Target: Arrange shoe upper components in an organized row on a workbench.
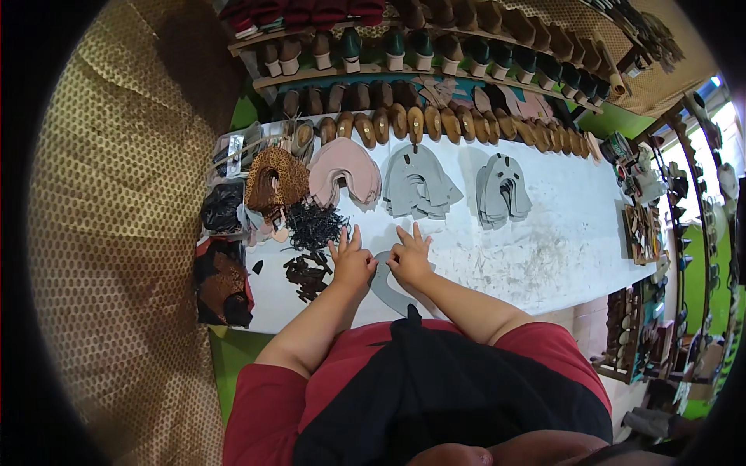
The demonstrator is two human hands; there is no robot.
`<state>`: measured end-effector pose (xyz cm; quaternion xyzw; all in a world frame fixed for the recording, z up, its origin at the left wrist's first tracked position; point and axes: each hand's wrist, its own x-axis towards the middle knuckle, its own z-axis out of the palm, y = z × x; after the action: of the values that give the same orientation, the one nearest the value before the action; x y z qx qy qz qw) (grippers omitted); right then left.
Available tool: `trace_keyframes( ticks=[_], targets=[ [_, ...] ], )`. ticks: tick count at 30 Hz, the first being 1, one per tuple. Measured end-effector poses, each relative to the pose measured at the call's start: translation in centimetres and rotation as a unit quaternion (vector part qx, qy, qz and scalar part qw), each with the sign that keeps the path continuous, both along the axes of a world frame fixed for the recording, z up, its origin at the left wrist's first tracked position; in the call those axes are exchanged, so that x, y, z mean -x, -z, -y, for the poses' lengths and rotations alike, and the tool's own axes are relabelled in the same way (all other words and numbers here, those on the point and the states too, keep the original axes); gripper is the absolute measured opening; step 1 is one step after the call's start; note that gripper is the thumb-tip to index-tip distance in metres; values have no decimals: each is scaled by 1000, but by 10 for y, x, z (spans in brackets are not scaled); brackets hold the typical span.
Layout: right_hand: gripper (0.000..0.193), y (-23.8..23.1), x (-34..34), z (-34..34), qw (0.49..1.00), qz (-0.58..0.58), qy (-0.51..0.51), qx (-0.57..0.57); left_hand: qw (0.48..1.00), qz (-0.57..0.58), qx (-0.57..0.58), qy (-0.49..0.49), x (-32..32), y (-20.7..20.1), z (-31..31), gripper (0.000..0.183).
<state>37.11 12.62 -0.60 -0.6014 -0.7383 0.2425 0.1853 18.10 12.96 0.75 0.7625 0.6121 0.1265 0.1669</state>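
The cut grey piece (384, 290) lies at lower centre of the frame, close against the dark apron (404, 380), so a forward lean could crease it or drag it askew. The left hand (353, 262) and right hand (410, 260) each have thumb and forefinger brought together at its upper edge, other fingers spread; whether they also grip some small part is too small to tell. An uneven pull could stretch that edge. Smudges on the white surface (575, 202) at right might soil it. Brown bits (306, 277) crowd the left forearm and could be swept away; black strips (317, 225) sit just beyond. Farther up, pink pieces (344, 165) and two grey stacks (420, 186) (501, 190) limit forward room, with brown shoe forms (416, 120) behind.
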Motion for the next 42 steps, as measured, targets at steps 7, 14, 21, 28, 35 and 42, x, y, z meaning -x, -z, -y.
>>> trace_keyframes(
  ticks=[7,14,21,28,35,42],
  targets=[
    [18,-5,-30,14,986,-14,-97,-136,997,69,-34,1,7,-2,13,15],
    [42,-22,-47,21,969,105,-209,-77,998,60,-14,-25,1,-12,16,13],
    [42,-15,-45,17,948,137,-262,-118,992,126,-25,1,-31,-13,9,6],
    [34,-30,-47,15,951,169,-254,-49,993,93,77,-9,-18,-10,0,16],
    [30,-29,-49,17,964,99,-228,-96,996,82,29,-32,-25,-13,11,16],
    [27,-10,-56,20,972,62,-191,-124,997,59,23,-34,-34,-7,15,14]
  ],
)
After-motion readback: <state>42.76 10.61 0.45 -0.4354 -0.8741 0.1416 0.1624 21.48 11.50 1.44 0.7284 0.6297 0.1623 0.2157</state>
